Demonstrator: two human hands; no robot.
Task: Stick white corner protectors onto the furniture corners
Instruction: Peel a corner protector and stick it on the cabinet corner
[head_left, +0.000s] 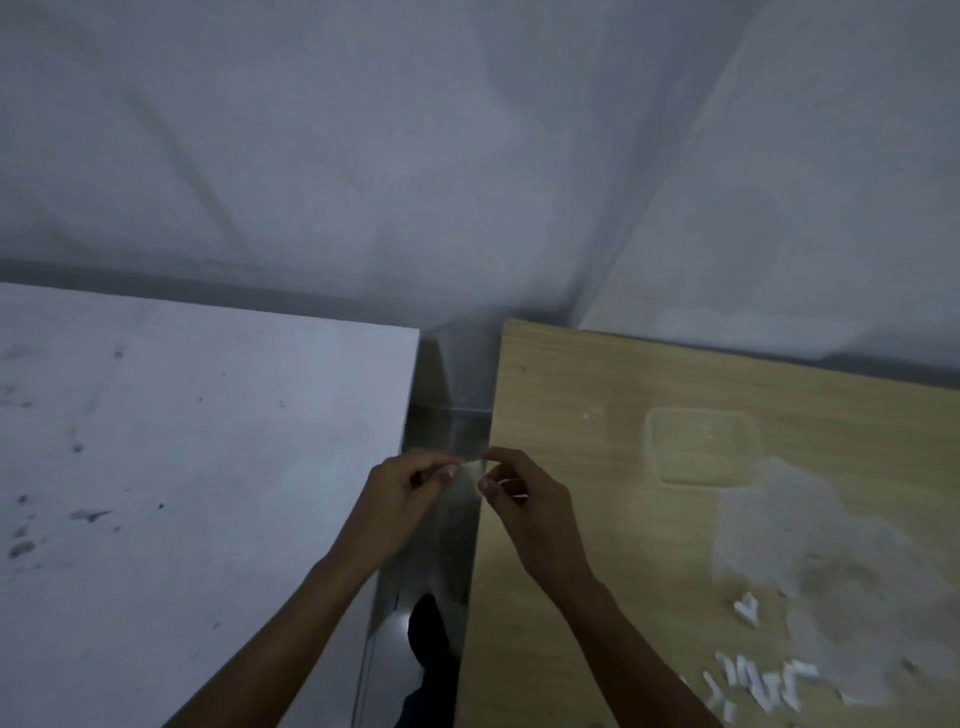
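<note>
Head view shows both hands meeting over the gap between two tabletops. The left hand (410, 486) and right hand (524, 499) are pinched together on a small pale piece (470, 475), fingertips nearly touching; it looks like a protector or its backing film, though blur makes that uncertain. A thin white strip (511, 488) crosses the right hand's fingers.

Left of the hands lies a white tabletop (197, 441), smudged with dark marks. Right of them is a wooden tabletop (587, 519). Well to the right of the right hand, on the wood, sits a clear square lid (701, 447), with a crumpled clear bag (831, 571) beyond and below it. Near the right forearm, loose white protectors (753, 675) lie scattered on the wood. Ahead of the hands hangs a grey sheet (415, 156).
</note>
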